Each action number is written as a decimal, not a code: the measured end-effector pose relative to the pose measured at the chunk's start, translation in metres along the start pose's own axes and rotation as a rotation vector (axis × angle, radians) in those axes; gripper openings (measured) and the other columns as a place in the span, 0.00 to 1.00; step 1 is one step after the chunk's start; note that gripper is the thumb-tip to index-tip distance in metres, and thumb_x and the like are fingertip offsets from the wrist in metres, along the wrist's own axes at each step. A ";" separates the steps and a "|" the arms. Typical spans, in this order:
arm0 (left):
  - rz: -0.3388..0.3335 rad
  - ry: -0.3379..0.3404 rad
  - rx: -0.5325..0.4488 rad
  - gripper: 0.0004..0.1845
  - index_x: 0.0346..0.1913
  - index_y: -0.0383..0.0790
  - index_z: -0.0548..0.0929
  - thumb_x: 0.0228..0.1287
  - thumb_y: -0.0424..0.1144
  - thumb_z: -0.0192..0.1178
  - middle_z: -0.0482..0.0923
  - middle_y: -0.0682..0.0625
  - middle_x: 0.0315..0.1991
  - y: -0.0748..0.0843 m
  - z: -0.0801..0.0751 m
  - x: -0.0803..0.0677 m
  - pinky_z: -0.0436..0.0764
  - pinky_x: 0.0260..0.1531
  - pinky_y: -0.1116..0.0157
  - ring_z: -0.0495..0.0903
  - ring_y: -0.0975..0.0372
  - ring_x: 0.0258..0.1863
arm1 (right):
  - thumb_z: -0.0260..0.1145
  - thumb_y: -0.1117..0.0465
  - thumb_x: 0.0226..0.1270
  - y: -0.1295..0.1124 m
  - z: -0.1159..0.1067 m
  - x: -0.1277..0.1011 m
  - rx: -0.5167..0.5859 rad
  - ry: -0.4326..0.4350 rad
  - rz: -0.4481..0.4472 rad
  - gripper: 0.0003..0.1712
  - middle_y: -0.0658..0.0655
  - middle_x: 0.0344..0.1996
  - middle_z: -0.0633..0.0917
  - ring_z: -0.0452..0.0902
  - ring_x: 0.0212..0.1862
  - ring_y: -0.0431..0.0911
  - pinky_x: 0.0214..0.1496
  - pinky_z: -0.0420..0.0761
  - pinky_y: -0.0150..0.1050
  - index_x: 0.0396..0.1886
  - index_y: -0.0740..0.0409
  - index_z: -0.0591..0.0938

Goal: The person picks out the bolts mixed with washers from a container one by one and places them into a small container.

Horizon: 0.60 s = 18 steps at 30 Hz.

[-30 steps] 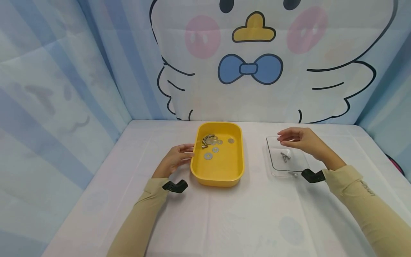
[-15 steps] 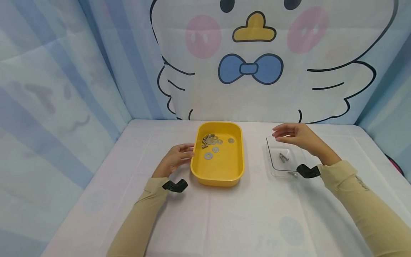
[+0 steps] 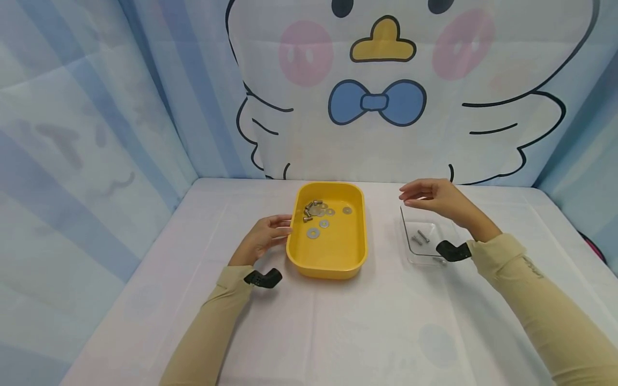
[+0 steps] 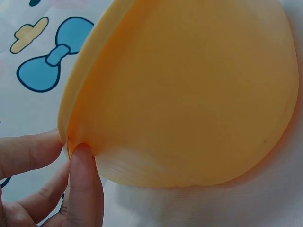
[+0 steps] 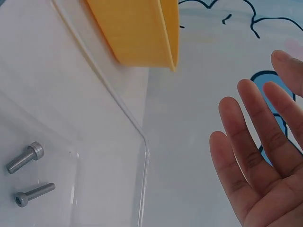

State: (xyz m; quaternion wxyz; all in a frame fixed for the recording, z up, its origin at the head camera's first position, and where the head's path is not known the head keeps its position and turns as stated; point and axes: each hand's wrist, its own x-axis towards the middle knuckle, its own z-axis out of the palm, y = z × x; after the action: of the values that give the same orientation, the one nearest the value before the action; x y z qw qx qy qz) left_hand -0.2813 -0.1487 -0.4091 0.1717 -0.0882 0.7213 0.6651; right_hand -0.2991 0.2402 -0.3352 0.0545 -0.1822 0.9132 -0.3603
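Note:
In the head view, my left hand (image 3: 263, 238) is at the left side of a yellow plastic tray (image 3: 338, 257). The left wrist view shows fingertips pinching the tray's rim (image 4: 71, 111), one on its outer wall. Steel bolts (image 3: 307, 219) and flat washers (image 3: 313, 233) lie inside the tray. My right hand (image 3: 436, 201) hangs over the far end of a clear plastic box (image 3: 434, 254), with nothing held. Loose, spread fingers (image 5: 227, 111) show in the right wrist view. Two socket-head bolts (image 5: 28, 156) lie in that box, apart from each other.
A pale cloth (image 3: 362, 327) covers the table. Behind it hangs a backdrop (image 3: 367, 147) with a cartoon print, and blue-and-white curtains (image 3: 92, 177) close off the sides. A strip of tabletop separates the tray from the box.
My right hand has moved left and toward the back over the clear box. The bolts in it show farther left and more spread out. The left hand and tray hold still.

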 end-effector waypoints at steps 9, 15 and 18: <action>0.002 -0.002 0.008 0.26 0.66 0.39 0.69 0.64 0.29 0.56 0.70 0.41 0.62 -0.001 -0.002 0.001 0.75 0.61 0.58 0.74 0.55 0.56 | 0.65 0.51 0.62 -0.017 0.007 0.013 0.050 0.012 -0.025 0.23 0.62 0.51 0.82 0.80 0.51 0.51 0.55 0.82 0.43 0.54 0.59 0.79; -0.006 -0.001 -0.002 0.26 0.66 0.39 0.68 0.64 0.29 0.56 0.69 0.41 0.63 0.000 -0.001 0.001 0.75 0.62 0.58 0.74 0.54 0.57 | 0.67 0.52 0.61 -0.029 0.012 0.025 0.065 0.012 -0.042 0.22 0.60 0.49 0.83 0.80 0.49 0.49 0.54 0.82 0.41 0.52 0.59 0.80; -0.007 -0.003 -0.002 0.26 0.66 0.39 0.68 0.64 0.29 0.56 0.69 0.41 0.63 0.000 -0.001 0.001 0.75 0.62 0.58 0.74 0.54 0.58 | 0.67 0.52 0.61 -0.035 0.014 0.031 0.064 0.002 -0.059 0.23 0.61 0.48 0.83 0.80 0.49 0.50 0.55 0.82 0.43 0.52 0.60 0.80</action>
State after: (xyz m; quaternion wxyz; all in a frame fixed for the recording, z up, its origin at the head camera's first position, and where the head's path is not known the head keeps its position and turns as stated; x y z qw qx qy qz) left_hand -0.2822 -0.1496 -0.4098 0.1749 -0.0900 0.7200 0.6655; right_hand -0.3140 0.1964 -0.3211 0.0486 -0.2068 0.8955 -0.3911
